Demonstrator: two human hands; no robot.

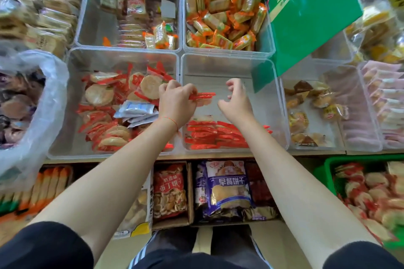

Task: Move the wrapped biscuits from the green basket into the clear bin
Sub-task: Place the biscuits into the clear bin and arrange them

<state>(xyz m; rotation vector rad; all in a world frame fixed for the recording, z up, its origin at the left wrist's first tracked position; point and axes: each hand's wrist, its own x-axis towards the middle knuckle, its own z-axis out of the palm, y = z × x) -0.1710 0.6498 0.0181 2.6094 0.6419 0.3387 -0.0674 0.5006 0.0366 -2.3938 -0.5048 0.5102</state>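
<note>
The green basket (328, 167) sits at the lower right, holding several red-wrapped round biscuits (376, 192). The clear bin (278, 102) stands in the middle of the counter, with a row of red-wrapped biscuits (216, 135) stacked along its near wall. My left hand (177, 102) is over the bin's left side and grips a few red-wrapped biscuits (202, 96) edge-on. My right hand (237, 100) hovers beside them above the bin, fingers loosely curled, holding nothing.
The bin to the left (59, 137) holds loose red-wrapped biscuits and white sachets. Behind stand bins of orange-wrapped snacks (227, 15). A green carton (310, 13) leans at the back right. Boxes and bags of biscuits (227, 188) fill the shelf below the counter. A plastic bag (32, 102) bulges at left.
</note>
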